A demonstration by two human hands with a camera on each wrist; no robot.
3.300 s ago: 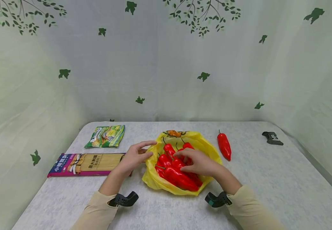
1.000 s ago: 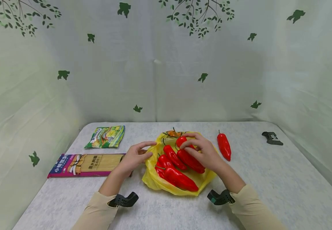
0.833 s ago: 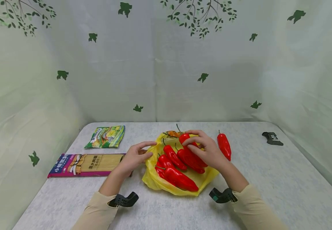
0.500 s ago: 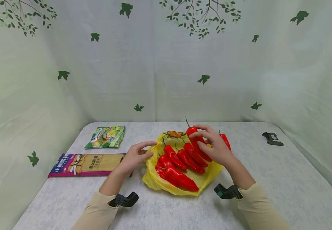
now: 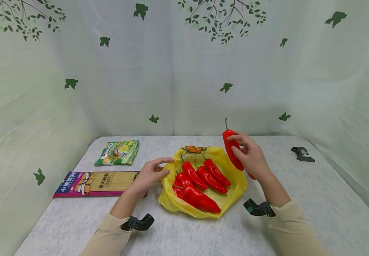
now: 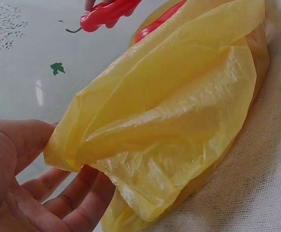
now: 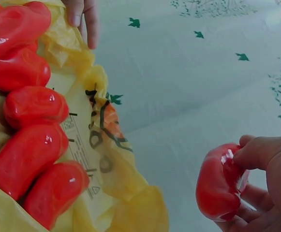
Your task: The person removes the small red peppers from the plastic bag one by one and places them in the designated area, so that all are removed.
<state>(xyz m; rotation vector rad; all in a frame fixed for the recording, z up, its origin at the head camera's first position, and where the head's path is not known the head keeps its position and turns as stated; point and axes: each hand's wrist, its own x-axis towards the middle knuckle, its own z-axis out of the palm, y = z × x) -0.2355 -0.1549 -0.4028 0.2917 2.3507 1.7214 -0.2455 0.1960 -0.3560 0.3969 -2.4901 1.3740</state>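
Centrally on the bench (image 5: pixel 299 199), the left hand (image 5: pixel 150 175) pinches the yellow bag's (image 5: pixel 232 192) left rim; four red peppers (image 5: pixel 203 177) lie inside. Right of it, the right hand (image 5: pixel 251 156) grips one raised pepper (image 5: pixel 230 149), hiding another behind.

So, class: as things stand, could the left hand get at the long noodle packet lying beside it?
Probably yes. The left hand holds the yellow plastic bag's edge, but the long noodle packet lies flat beside it, nothing between; it must let go first.

Cream long sleeves (image 5: pixel 107 238), black wrist-mounted cameras (image 5: pixel 138 222), perhaps clip-on.
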